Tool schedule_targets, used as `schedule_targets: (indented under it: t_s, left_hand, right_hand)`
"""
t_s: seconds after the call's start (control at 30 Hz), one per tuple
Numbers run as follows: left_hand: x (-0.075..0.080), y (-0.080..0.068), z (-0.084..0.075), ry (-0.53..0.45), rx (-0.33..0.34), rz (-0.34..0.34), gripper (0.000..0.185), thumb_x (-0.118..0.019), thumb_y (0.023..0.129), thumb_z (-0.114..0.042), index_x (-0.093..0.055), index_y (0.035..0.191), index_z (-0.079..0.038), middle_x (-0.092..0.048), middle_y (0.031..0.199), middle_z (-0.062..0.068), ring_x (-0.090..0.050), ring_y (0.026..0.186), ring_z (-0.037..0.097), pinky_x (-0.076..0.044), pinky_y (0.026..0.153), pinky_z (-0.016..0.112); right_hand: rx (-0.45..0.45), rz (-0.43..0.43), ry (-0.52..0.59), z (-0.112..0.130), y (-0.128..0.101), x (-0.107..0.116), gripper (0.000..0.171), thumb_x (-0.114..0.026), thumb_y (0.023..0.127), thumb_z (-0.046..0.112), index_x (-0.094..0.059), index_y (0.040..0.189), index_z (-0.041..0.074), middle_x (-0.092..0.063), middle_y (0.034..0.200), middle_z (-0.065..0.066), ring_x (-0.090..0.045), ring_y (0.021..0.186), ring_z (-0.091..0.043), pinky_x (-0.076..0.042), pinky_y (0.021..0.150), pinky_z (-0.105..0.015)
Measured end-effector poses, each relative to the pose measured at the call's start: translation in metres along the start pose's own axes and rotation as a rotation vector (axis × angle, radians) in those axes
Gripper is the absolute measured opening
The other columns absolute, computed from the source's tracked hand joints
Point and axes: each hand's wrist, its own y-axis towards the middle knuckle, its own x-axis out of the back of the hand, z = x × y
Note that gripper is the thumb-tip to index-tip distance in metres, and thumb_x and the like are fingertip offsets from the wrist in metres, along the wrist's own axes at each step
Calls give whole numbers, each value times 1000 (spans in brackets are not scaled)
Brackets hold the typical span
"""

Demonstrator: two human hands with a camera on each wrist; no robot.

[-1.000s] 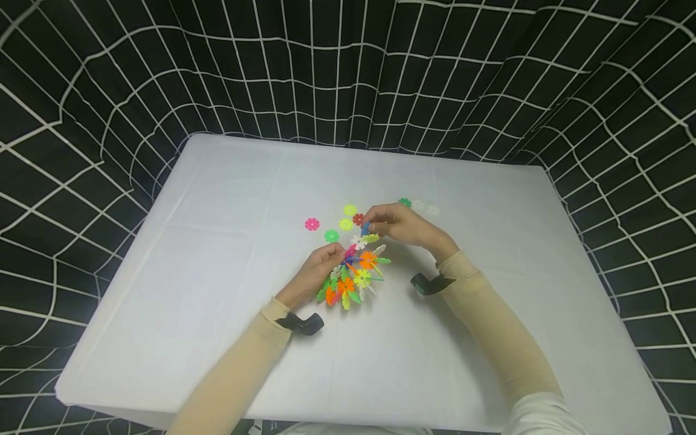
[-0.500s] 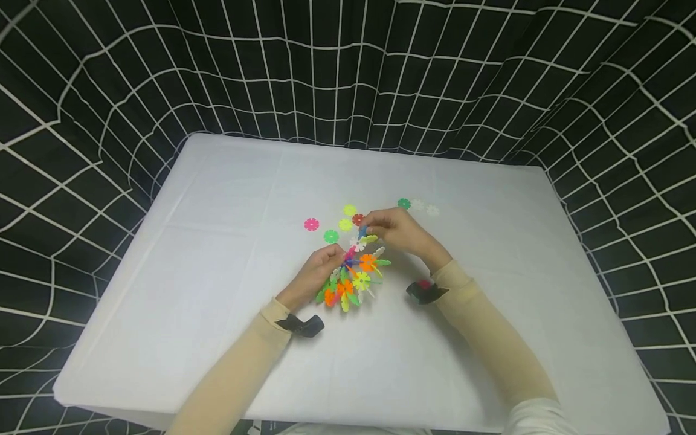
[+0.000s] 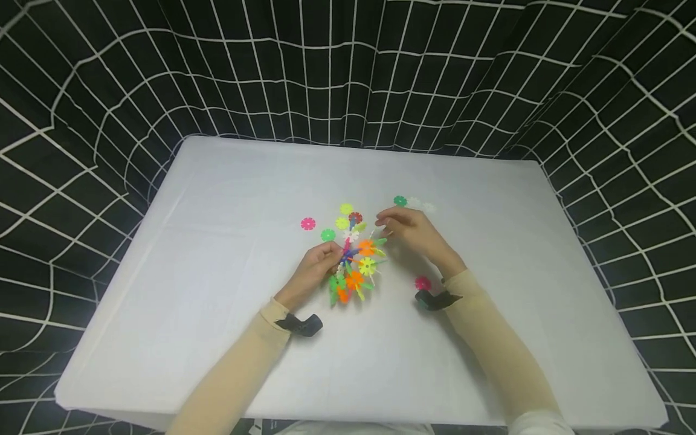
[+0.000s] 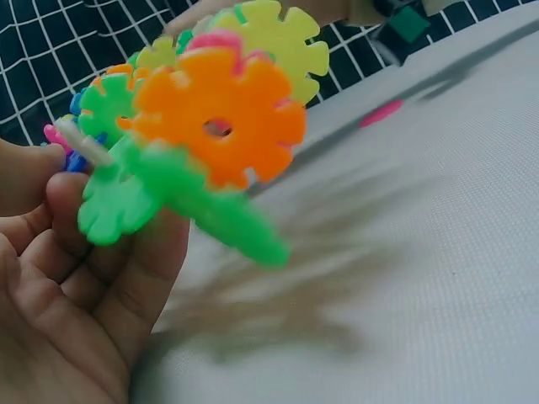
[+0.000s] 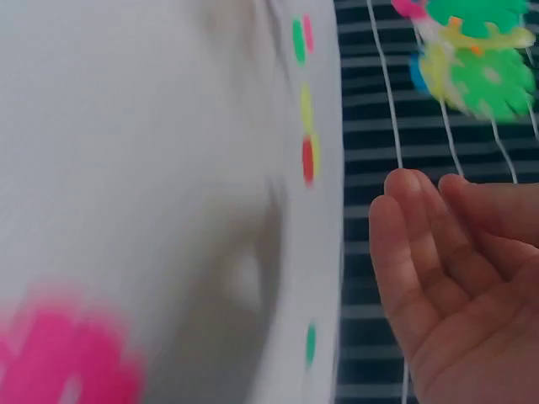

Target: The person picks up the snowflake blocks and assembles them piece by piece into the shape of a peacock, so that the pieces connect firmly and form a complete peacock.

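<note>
My left hand (image 3: 330, 256) grips a cluster of interlocked plastic snowflake discs (image 3: 356, 266) in orange, green, yellow, blue and white, lifted a little over the white table (image 3: 217, 290). In the left wrist view the cluster (image 4: 219, 126) stands above the curled fingers (image 4: 93, 278), with an orange disc facing the camera. My right hand (image 3: 387, 225) hovers just right of the cluster's top, holding nothing. In the right wrist view its fingers (image 5: 438, 252) lie loosely bent, and the cluster (image 5: 480, 59) shows beyond them.
Loose discs lie behind the cluster: pink (image 3: 308, 223), green (image 3: 328, 235), two yellow (image 3: 346, 209), red (image 3: 356, 217). A green disc (image 3: 400, 200) and white ones (image 3: 415, 203) lie further right. A pink disc (image 3: 422, 283) sits by my right wrist. Black grid cloth surrounds the table.
My right hand has let go of the cluster's top and drawn back to the right. The left hand has turned the cluster. A pink disc has come into sight by the right wrist.
</note>
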Motion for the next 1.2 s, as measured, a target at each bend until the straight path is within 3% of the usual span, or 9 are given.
schedule_targets:
  t_s: [0.17,0.27,0.47,0.7,1.0,1.2]
  left_hand:
    - [-6,0,-5,-28,21,11,12,-52,105,-17,-56,101,-7,-53,77,-5,-49,79,11,-45,76,21]
    - [-4,2,-11,-31,20,22,12,-51,105,-16,-56,103,-6,-57,79,-6,-53,80,11,-50,78,21]
    - [1,18,-22,-15,-10,92,10,-51,106,-15,-57,103,-7,-63,81,-4,-61,76,11,-56,73,23]
    - [-13,47,-36,-2,-11,176,11,-51,106,-13,-58,105,-5,-69,85,-2,-68,79,13,-59,67,28]
    - [-71,103,-41,91,73,181,16,-52,106,-18,-63,105,-5,-69,87,1,-68,79,14,-59,66,27]
    - [-108,136,-34,174,171,191,18,-53,106,-19,-64,105,-5,-71,88,2,-67,74,11,-57,64,25]
  right_hand:
    - [-129,-104,51,-35,-31,32,35,-54,105,25,-61,132,4,-70,120,-17,-72,100,-29,-59,92,-35]
    - [-179,-154,157,-54,-46,42,40,-56,105,29,-58,134,3,-69,120,-18,-72,96,-23,-60,85,-27]
    - [-181,-233,458,-82,-56,39,45,-54,106,24,-50,140,-4,-70,112,-7,-70,94,-14,-60,84,-24]
    - [-173,-344,746,-91,-47,30,48,-55,106,25,-46,144,-4,-69,110,-3,-66,97,-15,-59,84,-22]
    - [-119,-583,1020,-102,-58,53,46,-57,104,20,-45,142,-4,-64,104,-5,-59,89,-14,-56,77,-21]
    - [-53,-643,1170,-110,-68,64,33,-60,102,15,-55,131,-1,-65,96,-7,-59,82,-18,-57,73,-24]
